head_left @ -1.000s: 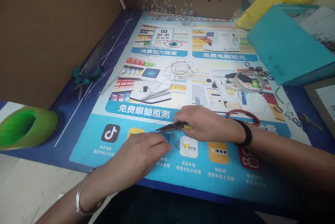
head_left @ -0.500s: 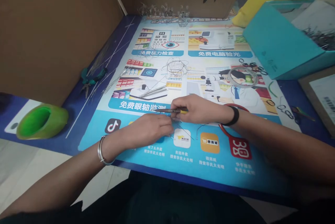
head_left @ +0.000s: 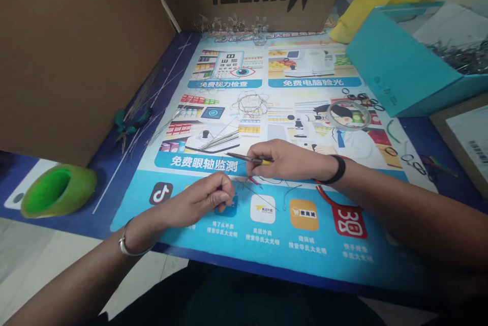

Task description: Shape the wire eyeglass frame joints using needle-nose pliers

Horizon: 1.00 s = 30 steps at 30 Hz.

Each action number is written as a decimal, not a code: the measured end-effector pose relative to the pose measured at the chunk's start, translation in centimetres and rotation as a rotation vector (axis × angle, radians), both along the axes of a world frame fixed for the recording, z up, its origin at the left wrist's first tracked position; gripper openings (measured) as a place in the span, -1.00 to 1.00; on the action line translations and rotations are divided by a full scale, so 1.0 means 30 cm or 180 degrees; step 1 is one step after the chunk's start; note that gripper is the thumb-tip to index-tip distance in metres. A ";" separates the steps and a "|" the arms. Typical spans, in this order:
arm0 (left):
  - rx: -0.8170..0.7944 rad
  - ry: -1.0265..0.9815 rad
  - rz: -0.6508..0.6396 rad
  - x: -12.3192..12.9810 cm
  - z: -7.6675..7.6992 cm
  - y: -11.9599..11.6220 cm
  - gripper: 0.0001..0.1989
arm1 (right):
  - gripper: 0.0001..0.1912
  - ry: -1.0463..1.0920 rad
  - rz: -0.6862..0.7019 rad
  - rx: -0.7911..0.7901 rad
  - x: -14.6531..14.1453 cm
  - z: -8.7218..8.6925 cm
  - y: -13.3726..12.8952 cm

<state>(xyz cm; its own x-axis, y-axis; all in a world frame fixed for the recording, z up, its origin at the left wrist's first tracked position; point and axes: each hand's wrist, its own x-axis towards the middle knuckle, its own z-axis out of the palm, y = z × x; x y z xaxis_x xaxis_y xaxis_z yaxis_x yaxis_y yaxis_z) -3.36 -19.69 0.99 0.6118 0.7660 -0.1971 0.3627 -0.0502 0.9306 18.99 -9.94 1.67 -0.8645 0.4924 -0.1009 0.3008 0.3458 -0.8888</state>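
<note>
My right fingers (head_left: 254, 157): closed round needle-nose pliers (head_left: 238, 156), likely stiff, weighty; best held by the yellow handle (head_left: 267, 162). Left fingers (head_left: 224, 193): curled closed, contents unclear.

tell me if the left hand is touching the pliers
Apart: the head view shows printed sheet between the left hand and the pliers, which the right hand grips.
</note>
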 end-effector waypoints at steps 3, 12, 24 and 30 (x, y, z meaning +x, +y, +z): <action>-0.0354 0.0018 0.0498 0.005 0.003 0.016 -0.81 | -0.88 -0.0059 -0.0053 0.0073 0.006 0.012 -0.002; -0.0438 0.0058 0.0805 0.040 0.059 0.077 -0.86 | -0.90 0.0109 -0.0518 0.0502 0.035 0.054 -0.005; -0.0819 -0.0660 0.0705 0.121 0.021 0.232 -0.78 | -0.78 -0.0024 -0.0601 0.0605 0.042 0.005 0.019; -0.0840 -0.0699 0.0770 0.093 0.008 0.239 -0.81 | -0.84 0.0198 -0.1334 0.0399 0.029 0.011 0.017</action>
